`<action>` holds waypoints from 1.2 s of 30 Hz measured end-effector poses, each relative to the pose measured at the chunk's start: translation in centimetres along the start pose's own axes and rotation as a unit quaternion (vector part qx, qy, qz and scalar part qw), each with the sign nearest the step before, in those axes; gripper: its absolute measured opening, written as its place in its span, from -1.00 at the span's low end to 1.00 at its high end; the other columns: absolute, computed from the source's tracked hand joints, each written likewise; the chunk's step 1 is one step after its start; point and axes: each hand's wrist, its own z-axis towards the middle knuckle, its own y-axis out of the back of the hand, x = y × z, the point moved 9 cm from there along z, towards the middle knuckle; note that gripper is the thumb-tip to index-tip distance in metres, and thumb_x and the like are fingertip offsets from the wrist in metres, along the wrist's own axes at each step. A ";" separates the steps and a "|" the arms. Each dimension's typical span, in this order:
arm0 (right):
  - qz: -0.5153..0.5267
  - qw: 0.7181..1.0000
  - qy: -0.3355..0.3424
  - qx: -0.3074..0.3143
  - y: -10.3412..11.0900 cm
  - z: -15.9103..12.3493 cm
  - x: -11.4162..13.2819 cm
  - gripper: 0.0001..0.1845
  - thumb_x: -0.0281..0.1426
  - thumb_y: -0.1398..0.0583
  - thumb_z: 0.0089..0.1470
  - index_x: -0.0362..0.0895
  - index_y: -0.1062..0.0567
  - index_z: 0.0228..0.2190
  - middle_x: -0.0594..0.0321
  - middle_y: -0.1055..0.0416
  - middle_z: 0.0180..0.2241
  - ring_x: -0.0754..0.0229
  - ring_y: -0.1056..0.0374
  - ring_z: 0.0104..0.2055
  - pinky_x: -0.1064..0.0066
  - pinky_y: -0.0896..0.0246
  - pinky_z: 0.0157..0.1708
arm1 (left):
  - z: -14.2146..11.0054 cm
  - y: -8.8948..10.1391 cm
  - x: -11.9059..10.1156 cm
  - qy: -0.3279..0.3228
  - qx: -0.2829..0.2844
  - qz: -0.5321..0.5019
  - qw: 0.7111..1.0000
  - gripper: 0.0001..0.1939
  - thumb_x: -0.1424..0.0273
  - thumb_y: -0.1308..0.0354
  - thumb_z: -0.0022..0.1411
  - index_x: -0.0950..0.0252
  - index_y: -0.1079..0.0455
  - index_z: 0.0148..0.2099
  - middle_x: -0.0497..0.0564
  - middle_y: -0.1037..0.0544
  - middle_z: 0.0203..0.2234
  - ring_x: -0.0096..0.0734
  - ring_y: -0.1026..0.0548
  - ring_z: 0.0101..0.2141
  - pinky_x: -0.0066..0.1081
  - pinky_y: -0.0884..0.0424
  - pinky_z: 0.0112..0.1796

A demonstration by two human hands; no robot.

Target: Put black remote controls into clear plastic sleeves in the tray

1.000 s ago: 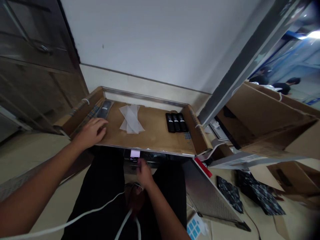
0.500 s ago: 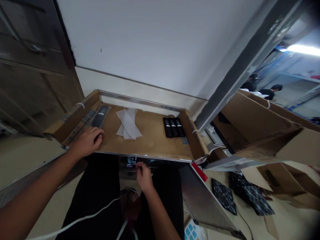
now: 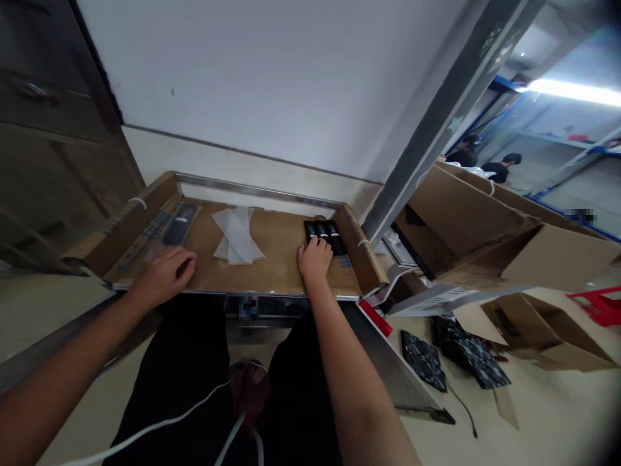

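My left hand [image 3: 169, 272] rests at the tray's front left, fingers curled loosely in and nothing visible in them. Just beyond it lies a flat black item with a small white label, inside a clear plastic bag [image 3: 180, 223]. My right hand [image 3: 316, 259] is over the near end of several flat black items [image 3: 334, 236] with white labels, lying side by side at the right. Its fingertips overlap the left ones, fingers slightly apart; no grip shows. Between the hands, several translucent plastic bags [image 3: 237, 236] lie crossed on the cardboard-lined tray [image 3: 279, 259].
Raised cardboard walls [image 3: 366, 249] edge the tray, with a white wall [image 3: 262, 84] behind. A large open carton [image 3: 470, 226] stands at the right, above patterned dark packs [image 3: 422, 359] and another box [image 3: 543, 330] on the floor. A white cable [image 3: 165, 424] crosses my lap. Two people sit far back.
My right hand has risen from my lap over the tray's front edge to the black items. The left hand stays at the tray's front left. The view has shifted slightly right.
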 end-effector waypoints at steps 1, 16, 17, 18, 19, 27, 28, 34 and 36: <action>-0.008 1.000 -0.016 0.001 -0.1 0.0 0.1 -0.62 -0.35 -0.12 0.26 -0.29 -0.41 0.04 -0.26 -0.41 -0.02 -0.22 -0.31 0.06 0.02 -0.23 0.02 | 0.5 -0.3 -0.8 -0.002 -0.006 -0.014 1.000 -0.84 0.30 0.01 0.35 0.19 -0.38 -0.21 0.06 -0.50 -0.33 -0.16 -0.49 -0.24 -0.22 -0.37 -0.15; 0.195 0.969 -0.125 0.082 -0.7 -1.0 -0.9 -0.57 -0.16 -0.29 -0.04 -0.17 -0.51 -0.19 0.02 -0.56 -0.26 -0.07 -0.50 -0.21 0.20 -0.37 -0.18 | 6.7 -7.6 2.4 0.188 -0.019 -0.124 0.974 -0.71 0.21 -0.08 0.20 0.28 -0.40 -0.12 0.11 -0.52 -0.25 -0.20 -0.48 -0.24 -0.24 -0.41 -0.16; 0.246 0.959 -0.119 0.080 -1.0 -1.2 -0.3 -0.61 -0.18 -0.29 -0.06 -0.17 -0.52 -0.22 0.08 -0.55 -0.31 -0.01 -0.48 -0.26 0.24 -0.36 -0.21 | 6.7 -7.7 2.4 0.187 -0.014 -0.125 0.974 -0.70 0.21 -0.09 0.20 0.28 -0.40 -0.12 0.10 -0.52 -0.26 -0.20 -0.48 -0.25 -0.24 -0.41 -0.16; 0.303 0.943 -0.106 0.087 -1.5 -1.3 0.5 -0.63 -0.20 -0.28 -0.07 -0.17 -0.52 -0.24 0.14 -0.53 -0.34 0.06 -0.46 -0.30 0.29 -0.35 -0.25 | 6.6 -7.7 2.3 0.187 -0.010 -0.126 0.974 -0.70 0.21 -0.10 0.18 0.28 -0.41 -0.11 0.10 -0.52 -0.26 -0.21 -0.48 -0.25 -0.25 -0.41 -0.17; 0.359 0.924 -0.085 0.101 -2.0 -1.6 1.6 -0.65 -0.22 -0.28 -0.08 -0.18 -0.52 -0.26 0.20 -0.51 -0.37 0.12 -0.43 -0.34 0.34 -0.34 -0.28 | 6.6 -7.7 2.3 0.188 -0.010 -0.125 0.974 -0.69 0.21 -0.12 0.17 0.28 -0.41 -0.10 0.09 -0.52 -0.26 -0.21 -0.48 -0.25 -0.25 -0.40 -0.17; 0.359 0.917 0.059 0.167 -2.9 -3.6 8.3 -0.69 -0.28 -0.32 -0.12 -0.10 -0.46 -0.28 0.34 -0.42 -0.39 0.19 -0.31 -0.37 0.35 -0.29 -0.28 | 6.5 -7.9 1.9 0.168 -0.001 -0.141 0.976 -0.65 0.22 -0.16 0.09 0.30 -0.41 -0.10 0.08 -0.52 -0.27 -0.22 -0.46 -0.28 -0.26 -0.40 -0.20; 0.346 0.922 0.056 0.166 -2.8 -3.7 8.5 -0.70 -0.28 -0.31 -0.10 -0.09 -0.45 -0.28 0.32 -0.43 -0.37 0.18 -0.32 -0.35 0.34 -0.29 -0.27 | 6.5 -7.9 1.7 0.162 0.001 -0.138 0.977 -0.64 0.23 -0.16 0.08 0.30 -0.42 -0.11 0.08 -0.52 -0.27 -0.21 -0.46 -0.28 -0.25 -0.40 -0.20; 0.299 0.942 0.032 0.149 -2.4 -3.5 8.9 -0.70 -0.25 -0.29 -0.01 -0.07 -0.44 -0.22 0.27 -0.46 -0.34 0.10 -0.38 -0.32 0.29 -0.31 -0.24 | 6.4 -8.1 0.6 0.133 0.022 -0.132 0.982 -0.62 0.34 -0.14 -0.05 0.30 -0.40 -0.12 0.06 -0.48 -0.28 -0.23 -0.43 -0.29 -0.27 -0.38 -0.20; 0.316 0.938 0.022 0.138 -2.5 -3.4 8.8 -0.70 -0.24 -0.30 -0.01 -0.07 -0.44 -0.22 0.27 -0.47 -0.34 0.12 -0.38 -0.32 0.30 -0.32 -0.24 | 6.4 -8.1 0.7 0.131 0.019 -0.134 0.982 -0.61 0.34 -0.15 -0.05 0.29 -0.38 -0.11 0.06 -0.48 -0.26 -0.22 -0.43 -0.28 -0.25 -0.39 -0.19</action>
